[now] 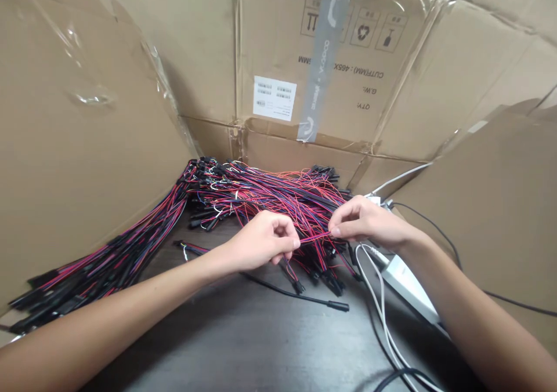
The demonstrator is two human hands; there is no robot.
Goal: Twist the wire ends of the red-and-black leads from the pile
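My left hand (263, 241) is closed in a pinch on a thin red and purple wire harness (315, 238). A short taut stretch of it runs to my right hand (369, 222), whose thumb and fingertips grip it too. Below my left hand hang wires ending in a small black connector (298, 286). A black cable with a round plug (338, 306) lies on the table under my hands. Behind them spreads a large pile of red, blue and black wire harnesses (278, 189) with black connectors, partly hidden by my hands.
A sorted bundle of harnesses (161, 229) extends along the left side. Cardboard walls (209, 61) enclose the dark table (243, 345) at the back and sides. To the right lie a white power strip (409, 287) and looping white cables (383, 316).
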